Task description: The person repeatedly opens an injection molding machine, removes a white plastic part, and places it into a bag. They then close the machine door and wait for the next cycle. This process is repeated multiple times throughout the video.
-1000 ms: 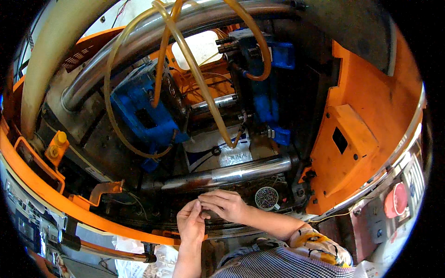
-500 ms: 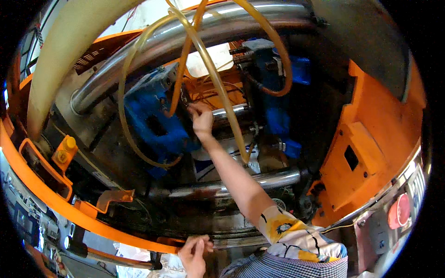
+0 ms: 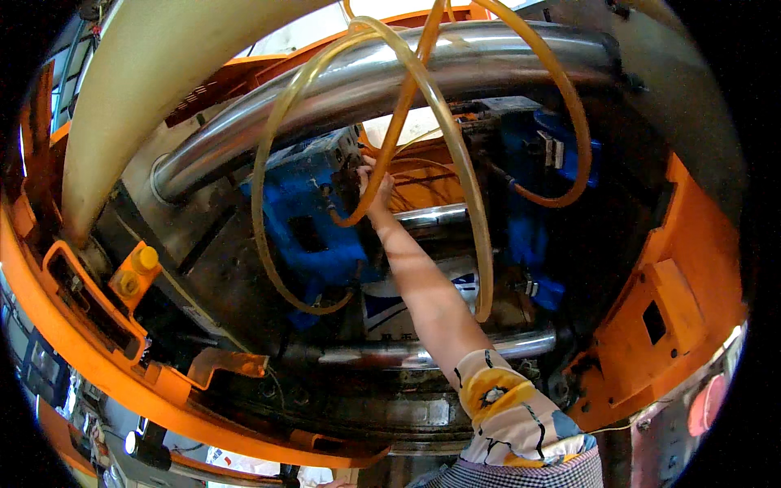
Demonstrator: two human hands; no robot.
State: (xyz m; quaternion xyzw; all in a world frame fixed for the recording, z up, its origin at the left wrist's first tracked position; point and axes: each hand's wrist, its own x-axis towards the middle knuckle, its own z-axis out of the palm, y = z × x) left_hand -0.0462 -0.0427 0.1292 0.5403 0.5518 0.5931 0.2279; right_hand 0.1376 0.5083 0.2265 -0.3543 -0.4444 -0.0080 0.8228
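Left of centre sat the blue block (image 3: pixel 303 202). At the bottom edge only a sliver of my left hand (image 3: pixel 335 485) showed, its grip untellable. My right hand (image 3: pixel 376 185) was at the block's right face, partly behind an amber hose (image 3: pixel 400 122); I couldn't tell its opening or hold. Mid-frame lay a white sheet (image 3: pixel 381 306) with dark-blue print.

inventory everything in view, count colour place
blocks: two, blue, left and right
hoses: several, yellow-amber, centre
bars: at least three, silver, above, behind, below
duct: one, cream, upper left
frame: one, orange, lower left
panel: one, orange, right
bright knob: one, yellow, left
sheet: one, white and blue, below blocks
tub: one, pink, far right
checked cloth: one, black-and-white, bottom edge
flowered sleeve: one, cream-yellow, lower right
right grip: one, bare, at the left block
left grip: maybe one sliver, bottom edge
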